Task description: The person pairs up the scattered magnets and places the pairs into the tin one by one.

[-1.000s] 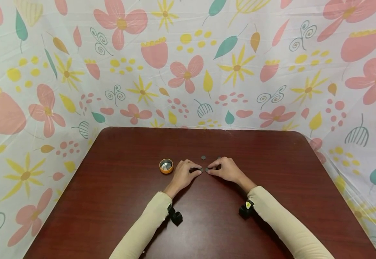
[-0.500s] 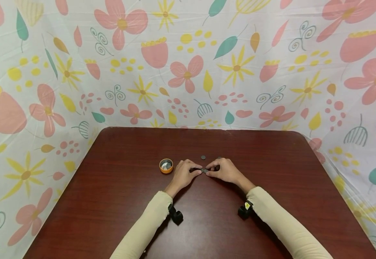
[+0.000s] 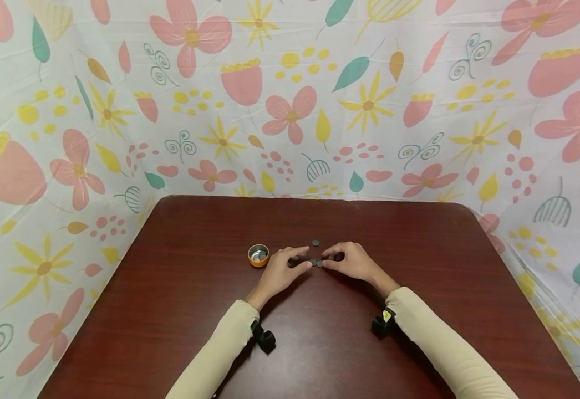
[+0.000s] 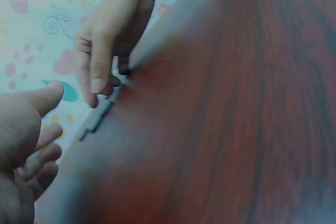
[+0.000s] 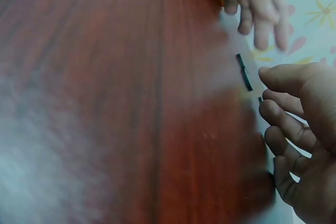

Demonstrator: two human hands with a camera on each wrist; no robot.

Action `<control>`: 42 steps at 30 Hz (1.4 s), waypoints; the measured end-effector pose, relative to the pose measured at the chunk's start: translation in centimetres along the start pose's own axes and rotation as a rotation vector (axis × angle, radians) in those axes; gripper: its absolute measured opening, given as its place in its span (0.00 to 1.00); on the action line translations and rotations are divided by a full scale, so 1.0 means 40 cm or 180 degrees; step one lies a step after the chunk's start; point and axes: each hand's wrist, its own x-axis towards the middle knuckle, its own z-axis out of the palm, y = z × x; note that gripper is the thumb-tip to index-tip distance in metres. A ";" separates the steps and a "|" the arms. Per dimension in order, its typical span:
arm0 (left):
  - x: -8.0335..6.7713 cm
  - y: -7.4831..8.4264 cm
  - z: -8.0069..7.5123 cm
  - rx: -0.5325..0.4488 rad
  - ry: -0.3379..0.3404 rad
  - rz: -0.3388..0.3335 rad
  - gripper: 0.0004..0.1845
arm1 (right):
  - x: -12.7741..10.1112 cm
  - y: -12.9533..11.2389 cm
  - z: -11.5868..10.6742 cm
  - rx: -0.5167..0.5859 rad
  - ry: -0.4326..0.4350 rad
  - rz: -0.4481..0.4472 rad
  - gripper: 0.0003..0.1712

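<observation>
Two small dark discs lie side by side on the table, the left disc point(image 3: 313, 262) and the right disc point(image 3: 320, 264); their thin edges show in the right wrist view. My left hand point(image 3: 280, 270) is just left of the pair, thumb and fingers spread apart with nothing between them. From the other side, my right hand point(image 3: 356, 262) hovers close, its thumb tip point(image 5: 264, 74) right by the discs. Its fingers are loosely bent and hold nothing. Farther back lies another dark disc point(image 3: 315, 243).
A small round orange tin point(image 3: 258, 264) with a silver inside and some grey discs in it stands left of my left hand. The dark reddish wooden table point(image 3: 310, 343) reaches back to a flower-patterned cloth point(image 3: 290, 144).
My right hand brought its disc leftward against the other one. Both hands have since loosened from the discs; the left fingers have spread apart and lifted away slightly.
</observation>
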 end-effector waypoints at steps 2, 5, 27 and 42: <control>-0.010 0.009 -0.025 -0.0068 0.0050 0.0081 0.28 | 0.002 0.001 -0.006 -0.0018 0.0035 -0.0005 0.13; -0.021 0.014 -0.073 0.0010 0.0188 0.0277 0.28 | 0.006 -0.003 -0.014 -0.0054 0.0085 -0.0038 0.15; -0.092 -0.154 -0.212 -0.0021 0.0455 -0.0239 0.38 | 0.037 -0.030 0.040 -0.0281 0.0010 0.0000 0.19; -0.088 -0.160 -0.219 0.0076 0.0344 -0.0516 0.38 | 0.043 -0.032 0.051 -0.0128 0.0072 0.0040 0.11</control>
